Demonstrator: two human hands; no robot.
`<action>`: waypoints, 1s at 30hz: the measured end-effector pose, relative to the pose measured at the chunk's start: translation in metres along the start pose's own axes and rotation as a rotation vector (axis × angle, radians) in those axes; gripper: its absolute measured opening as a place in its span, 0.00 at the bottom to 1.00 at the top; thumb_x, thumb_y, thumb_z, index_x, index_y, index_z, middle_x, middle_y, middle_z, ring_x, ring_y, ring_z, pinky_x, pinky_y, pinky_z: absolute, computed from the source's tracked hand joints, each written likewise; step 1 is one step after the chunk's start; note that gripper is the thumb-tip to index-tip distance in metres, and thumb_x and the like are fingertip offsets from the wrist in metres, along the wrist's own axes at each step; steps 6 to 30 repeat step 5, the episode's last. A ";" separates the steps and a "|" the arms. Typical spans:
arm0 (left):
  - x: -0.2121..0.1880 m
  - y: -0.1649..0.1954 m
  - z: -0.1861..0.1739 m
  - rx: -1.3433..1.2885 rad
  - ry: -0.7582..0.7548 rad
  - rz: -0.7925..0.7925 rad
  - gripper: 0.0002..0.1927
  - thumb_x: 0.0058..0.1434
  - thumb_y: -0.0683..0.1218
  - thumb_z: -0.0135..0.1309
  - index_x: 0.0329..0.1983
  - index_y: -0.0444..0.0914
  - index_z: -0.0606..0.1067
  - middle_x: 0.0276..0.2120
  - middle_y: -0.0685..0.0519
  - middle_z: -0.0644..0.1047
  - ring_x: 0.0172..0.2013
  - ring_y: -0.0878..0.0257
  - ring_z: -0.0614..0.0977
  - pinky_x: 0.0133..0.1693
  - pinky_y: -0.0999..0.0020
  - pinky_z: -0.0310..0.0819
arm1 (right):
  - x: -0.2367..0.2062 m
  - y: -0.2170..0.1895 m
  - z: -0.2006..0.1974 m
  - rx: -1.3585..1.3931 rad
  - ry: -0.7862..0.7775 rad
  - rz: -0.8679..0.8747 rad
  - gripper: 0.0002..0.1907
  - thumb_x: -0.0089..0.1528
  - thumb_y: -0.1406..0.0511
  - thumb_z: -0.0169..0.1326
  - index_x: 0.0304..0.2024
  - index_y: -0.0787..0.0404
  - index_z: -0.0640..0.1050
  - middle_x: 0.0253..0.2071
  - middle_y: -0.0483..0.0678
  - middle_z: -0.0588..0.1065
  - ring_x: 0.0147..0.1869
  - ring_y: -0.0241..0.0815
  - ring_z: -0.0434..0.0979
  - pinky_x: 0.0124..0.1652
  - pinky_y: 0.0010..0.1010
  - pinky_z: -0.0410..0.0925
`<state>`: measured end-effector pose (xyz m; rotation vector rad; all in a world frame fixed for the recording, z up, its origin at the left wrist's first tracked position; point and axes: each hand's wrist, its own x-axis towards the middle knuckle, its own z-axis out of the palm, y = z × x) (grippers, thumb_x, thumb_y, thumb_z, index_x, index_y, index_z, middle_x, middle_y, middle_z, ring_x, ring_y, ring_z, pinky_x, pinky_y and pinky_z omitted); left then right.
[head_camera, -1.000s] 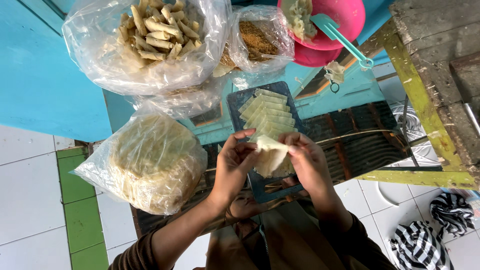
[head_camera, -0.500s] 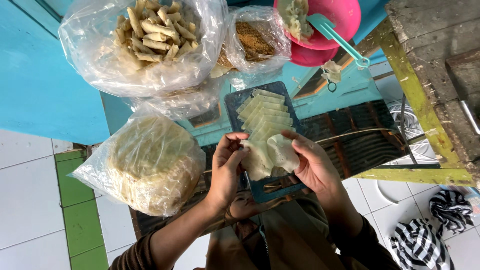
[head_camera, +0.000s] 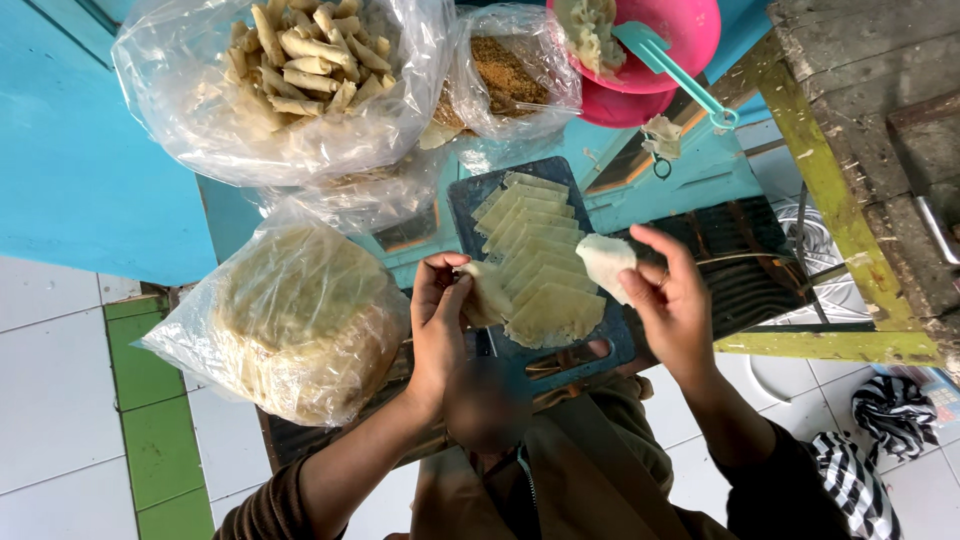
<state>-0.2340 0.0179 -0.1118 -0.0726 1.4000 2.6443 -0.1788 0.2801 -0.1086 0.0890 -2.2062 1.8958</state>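
- While the big clear bag of stacked round wrappers (head_camera: 295, 320) is sitting at the near edge of the blue table (head_camera: 90, 150), its bulge is leaning outward over the tiled floor (head_camera: 60, 400); a nudge from the left forearm is likely to be enough to tip it off.
- Above it, the open bag of rolled spring rolls (head_camera: 290, 70) is slumping against a smaller bag of brown filling (head_camera: 505, 75), and either one is at risk of sagging and spilling.
- On the dark tray (head_camera: 470, 200), the folded wrappers (head_camera: 535, 260) are lying in an overlapping row; a careless brush of a hand is liable to slide them out of line.
- Each hand is pinching one thin, pale wrapper: the left hand (head_camera: 440, 320) is holding its wrapper sheet (head_camera: 488, 293) with fingers closed on it just over the tray, and the right hand (head_camera: 672, 305) is gripping a second sheet (head_camera: 606, 264) between thumb and fingertips, near the tray's right edge.
- Being so thin, either sheet is at risk of tearing if the grip is tightening or pulling too hard.
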 end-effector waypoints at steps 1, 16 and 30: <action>0.000 0.003 0.002 0.001 -0.010 0.021 0.09 0.70 0.35 0.45 0.51 0.38 0.70 0.41 0.58 0.69 0.41 0.72 0.70 0.46 0.76 0.66 | -0.008 -0.001 0.002 -0.287 -0.027 -0.125 0.23 0.71 0.72 0.50 0.69 0.67 0.64 0.55 0.60 0.79 0.57 0.47 0.82 0.54 0.36 0.76; 0.016 0.016 0.027 0.016 -0.002 0.019 0.09 0.70 0.36 0.45 0.50 0.38 0.71 0.41 0.58 0.70 0.40 0.71 0.70 0.43 0.75 0.65 | -0.018 0.007 0.014 -0.765 -0.383 -0.500 0.24 0.67 0.68 0.54 0.67 0.56 0.68 0.55 0.53 0.79 0.58 0.50 0.84 0.55 0.37 0.74; 0.016 0.016 0.027 0.016 -0.002 0.019 0.09 0.70 0.36 0.45 0.50 0.38 0.71 0.41 0.58 0.70 0.40 0.71 0.70 0.43 0.75 0.65 | -0.018 0.007 0.014 -0.765 -0.383 -0.500 0.24 0.67 0.68 0.54 0.67 0.56 0.68 0.55 0.53 0.79 0.58 0.50 0.84 0.55 0.37 0.74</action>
